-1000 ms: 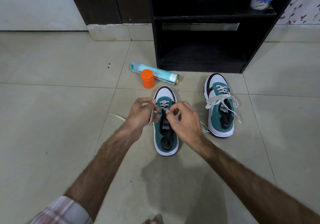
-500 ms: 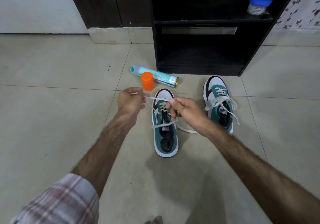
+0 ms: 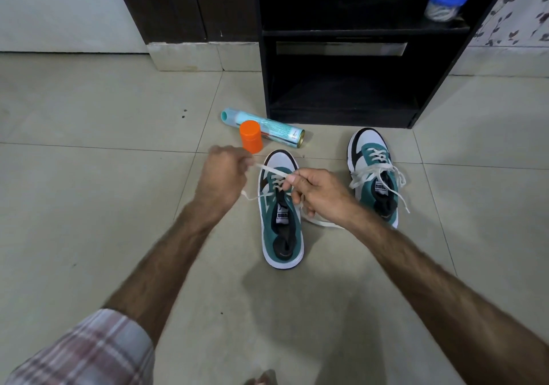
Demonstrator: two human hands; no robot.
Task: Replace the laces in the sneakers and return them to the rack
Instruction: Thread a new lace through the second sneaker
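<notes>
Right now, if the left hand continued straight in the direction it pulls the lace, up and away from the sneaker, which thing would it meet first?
Probably the orange cap. The left hand grips the white lace just below it, with the spray can lying behind. Depth is unclear, so the hand may pass beside it.

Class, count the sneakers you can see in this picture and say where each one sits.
2. One sneaker lies on the floor between the hands, its lace held by both. The other sneaker stands to its right, before the rack. None seen on the rack's shelves, though they are dark.

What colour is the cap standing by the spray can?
Orange; the cap shows clearly in the head view, beside the spray can.
</notes>
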